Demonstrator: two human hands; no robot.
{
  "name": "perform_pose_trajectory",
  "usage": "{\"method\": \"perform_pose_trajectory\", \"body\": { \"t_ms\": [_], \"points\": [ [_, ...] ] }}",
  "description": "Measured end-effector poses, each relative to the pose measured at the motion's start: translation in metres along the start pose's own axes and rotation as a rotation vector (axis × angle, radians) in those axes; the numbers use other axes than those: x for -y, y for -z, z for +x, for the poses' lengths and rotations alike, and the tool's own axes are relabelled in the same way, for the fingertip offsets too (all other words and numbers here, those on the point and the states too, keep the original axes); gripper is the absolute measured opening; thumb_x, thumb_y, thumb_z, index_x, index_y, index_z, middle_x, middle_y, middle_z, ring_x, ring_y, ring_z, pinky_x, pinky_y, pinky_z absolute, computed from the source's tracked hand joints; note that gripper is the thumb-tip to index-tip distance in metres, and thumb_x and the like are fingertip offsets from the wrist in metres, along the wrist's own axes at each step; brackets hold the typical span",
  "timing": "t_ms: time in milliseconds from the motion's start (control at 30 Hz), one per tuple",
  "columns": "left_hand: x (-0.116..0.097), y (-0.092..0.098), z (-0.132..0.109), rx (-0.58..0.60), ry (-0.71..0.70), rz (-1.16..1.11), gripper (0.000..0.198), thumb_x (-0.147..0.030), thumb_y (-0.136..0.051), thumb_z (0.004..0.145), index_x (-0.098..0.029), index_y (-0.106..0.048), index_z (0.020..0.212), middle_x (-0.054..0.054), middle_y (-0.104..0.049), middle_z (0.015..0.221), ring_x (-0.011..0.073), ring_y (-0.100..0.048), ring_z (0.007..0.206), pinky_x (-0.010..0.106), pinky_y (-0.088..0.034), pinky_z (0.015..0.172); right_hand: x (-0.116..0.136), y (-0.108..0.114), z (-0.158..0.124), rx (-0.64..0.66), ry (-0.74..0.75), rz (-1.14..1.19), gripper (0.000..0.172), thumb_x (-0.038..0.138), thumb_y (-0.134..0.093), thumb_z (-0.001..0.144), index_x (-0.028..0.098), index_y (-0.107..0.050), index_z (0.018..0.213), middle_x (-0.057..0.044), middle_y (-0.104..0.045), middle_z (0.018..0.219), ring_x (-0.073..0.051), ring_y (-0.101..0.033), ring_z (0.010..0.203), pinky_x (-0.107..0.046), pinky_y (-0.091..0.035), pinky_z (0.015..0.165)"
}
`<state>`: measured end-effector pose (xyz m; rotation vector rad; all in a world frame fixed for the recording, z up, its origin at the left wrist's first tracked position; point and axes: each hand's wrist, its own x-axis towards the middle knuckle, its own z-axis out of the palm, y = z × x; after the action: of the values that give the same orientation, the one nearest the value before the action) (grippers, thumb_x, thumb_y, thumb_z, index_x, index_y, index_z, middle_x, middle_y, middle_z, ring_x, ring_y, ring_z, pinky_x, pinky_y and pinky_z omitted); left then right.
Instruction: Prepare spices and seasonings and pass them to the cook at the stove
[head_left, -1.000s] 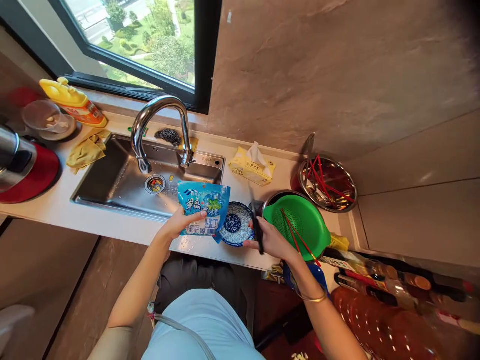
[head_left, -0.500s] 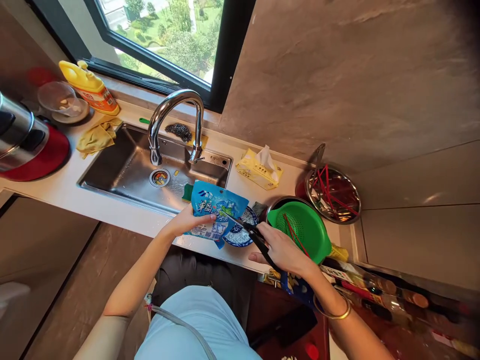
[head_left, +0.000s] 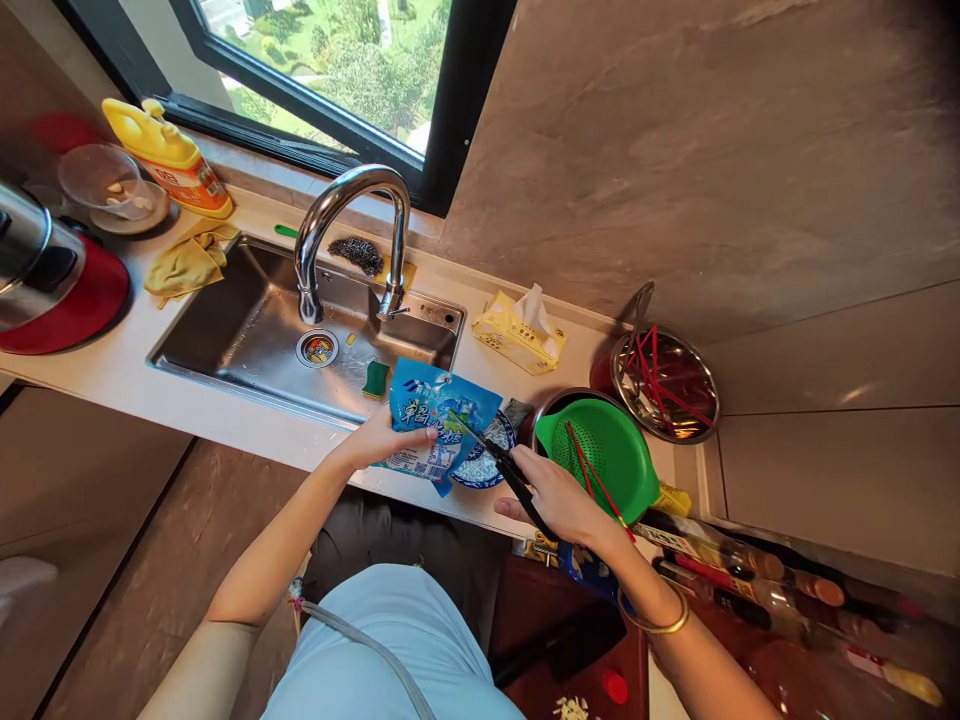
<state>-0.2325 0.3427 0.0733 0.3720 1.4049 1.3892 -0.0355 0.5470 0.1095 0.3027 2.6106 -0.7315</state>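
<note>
My left hand [head_left: 379, 440] grips a blue food packet [head_left: 435, 415] by its lower left side and holds it over the counter edge. My right hand [head_left: 559, 495] is closed on black-handled scissors [head_left: 499, 460], whose blades point up and left and touch the packet's face. Behind the packet a blue-and-white patterned plate [head_left: 489, 462] lies on the white counter [head_left: 112, 370], mostly hidden.
A steel sink [head_left: 247, 340] with a curved tap [head_left: 345, 215] is at left, a green sponge [head_left: 375, 378] inside. A green colander [head_left: 607, 450] with red chopsticks, a steel bowl [head_left: 667, 385], a tissue pack [head_left: 521, 330], yellow bottle [head_left: 165, 160], yellow cloth [head_left: 187, 262] and bottles [head_left: 750, 575] surround.
My right hand has swung the scissors from upright beside the plate to pointing at the packet, blades now on it. The packet tilted slightly right. The view shifted a little.
</note>
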Motion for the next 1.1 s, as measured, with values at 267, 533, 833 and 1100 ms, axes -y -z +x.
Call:
{"method": "perform_pose_trajectory", "body": {
  "t_ms": [267,533,833,1100],
  "points": [
    [0.002,0.002,0.003,-0.037,0.007,-0.021,0.052,-0.046,-0.083,0.065,-0.013,-0.067,0.102,0.014,-0.070,0.119,0.0317,-0.065,0.111,0.046,-0.051,0.097,-0.004,-0.008,0.002,-0.119,-0.088,0.021,0.053,0.071,-0.058,0.076,0.021,-0.043,0.063,-0.002,-0.054,0.065,-0.015,-0.045,0.060,-0.026,-0.028,0.057],
    [0.012,0.012,0.008,-0.016,-0.007,0.095,0.051,-0.047,-0.080,0.068,-0.014,-0.066,0.104,0.012,-0.072,0.112,0.0299,-0.067,0.105,0.043,-0.053,0.092,-0.004,-0.010,0.010,-0.087,-0.101,0.071,0.057,0.075,-0.055,0.075,0.021,-0.043,0.062,-0.001,-0.052,0.062,-0.014,-0.042,0.058,-0.025,-0.023,0.054],
    [0.020,0.004,0.008,0.049,0.055,0.023,0.054,-0.047,-0.084,0.064,-0.014,-0.068,0.104,0.011,-0.074,0.108,0.0281,-0.069,0.097,0.042,-0.054,0.090,0.000,-0.020,0.034,-0.029,-0.019,0.225,0.065,0.084,-0.047,0.073,0.020,-0.043,0.065,0.001,-0.047,0.063,-0.014,-0.041,0.060,-0.025,-0.025,0.056],
    [0.015,0.009,0.000,0.174,0.099,0.039,0.045,-0.042,-0.086,0.061,-0.017,-0.071,0.096,0.006,-0.076,0.099,0.0281,-0.069,0.096,0.040,-0.055,0.089,0.012,-0.023,0.048,-0.042,0.108,0.315,0.073,0.091,-0.038,0.071,0.018,-0.048,0.073,-0.002,-0.052,0.071,-0.015,-0.045,0.065,-0.026,-0.033,0.060]
  ]
}}
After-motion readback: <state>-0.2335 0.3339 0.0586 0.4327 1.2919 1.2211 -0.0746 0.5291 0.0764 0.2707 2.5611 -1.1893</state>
